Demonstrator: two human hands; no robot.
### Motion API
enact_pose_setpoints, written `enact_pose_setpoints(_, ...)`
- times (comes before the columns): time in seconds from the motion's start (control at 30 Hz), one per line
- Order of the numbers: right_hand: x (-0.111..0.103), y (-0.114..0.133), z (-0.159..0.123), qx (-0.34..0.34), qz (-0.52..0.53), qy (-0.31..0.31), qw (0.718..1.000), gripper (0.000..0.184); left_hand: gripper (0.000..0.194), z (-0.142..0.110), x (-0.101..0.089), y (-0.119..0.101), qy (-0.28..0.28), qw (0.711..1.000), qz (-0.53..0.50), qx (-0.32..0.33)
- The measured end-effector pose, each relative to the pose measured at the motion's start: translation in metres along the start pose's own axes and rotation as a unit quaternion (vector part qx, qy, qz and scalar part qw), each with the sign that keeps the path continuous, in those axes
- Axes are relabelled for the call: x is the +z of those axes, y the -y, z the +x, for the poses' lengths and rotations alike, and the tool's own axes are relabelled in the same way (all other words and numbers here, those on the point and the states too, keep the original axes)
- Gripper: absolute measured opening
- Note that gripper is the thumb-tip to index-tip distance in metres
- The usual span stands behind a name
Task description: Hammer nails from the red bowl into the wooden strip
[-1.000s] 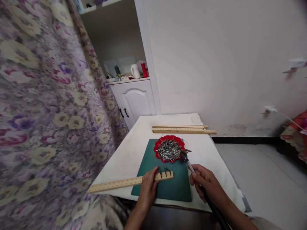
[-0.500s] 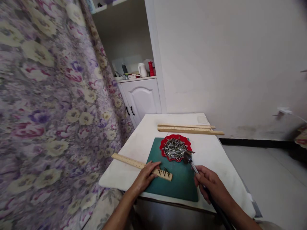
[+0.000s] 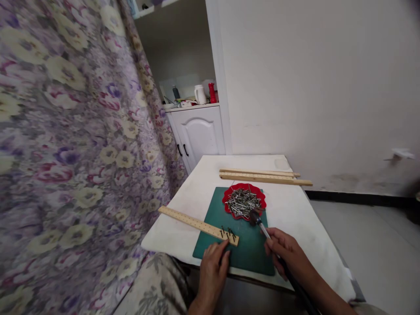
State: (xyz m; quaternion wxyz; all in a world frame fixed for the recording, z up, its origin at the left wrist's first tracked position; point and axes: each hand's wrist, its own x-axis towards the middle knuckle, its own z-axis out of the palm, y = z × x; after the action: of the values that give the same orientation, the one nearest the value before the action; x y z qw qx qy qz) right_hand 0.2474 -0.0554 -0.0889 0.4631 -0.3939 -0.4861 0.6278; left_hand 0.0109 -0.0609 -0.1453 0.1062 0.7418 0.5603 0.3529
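Note:
My right hand (image 3: 287,249) is closed around a hammer (image 3: 264,229) with a metal shaft and dark grip; its head is raised over the green cutting mat (image 3: 251,256), near the red dish. A light wooden strip (image 3: 187,222) with rows of small holes lies slantwise, its right end on the mat. Several nails (image 3: 228,234) stand in that end, some leaning. My left hand (image 3: 213,267) is open at the near edge of the strip, fingers pointing at the nails; whether the fingertips touch the wood I cannot tell.
A scalloped red dish (image 3: 225,210) full of loose nails (image 3: 243,202) sits on the mat's far part. More wooden strips (image 3: 262,176) lie at the back of the white-covered table (image 3: 177,245). A floral curtain (image 3: 82,166) hangs close on the left, a wall behind.
My left hand has let go of the wooden strip and drawn back toward me, to its near edge. The hammer stays raised in my right hand. The view has shifted slightly.

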Motion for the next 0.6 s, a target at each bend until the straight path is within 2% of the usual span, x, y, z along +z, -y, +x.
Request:
enact_pose_setpoints(0.2,0.001,-0.001,-0.001,0.003,-0.006,-0.001,1.0,0.032,0.034,0.003,0.007,-0.006,0.014,0.998,0.064,0.005)
enact_pose_setpoints(0.43,0.0,-0.003,-0.003,0.002,-0.011,-0.001,1.0,0.031,0.034,0.003,0.01,-0.009,0.031,0.998,0.057,-0.009)
enact_pose_setpoints(0.5,0.002,-0.002,-0.003,0.0,-0.015,-0.003,1.0,0.031,0.031,0.001,0.009,-0.006,0.017,0.999,0.036,-0.01)
enact_pose_setpoints(0.6,0.004,-0.001,-0.004,-0.005,-0.023,-0.005,1.0,0.03,0.028,0.007,0.0,0.003,-0.048,0.999,-0.006,-0.002)
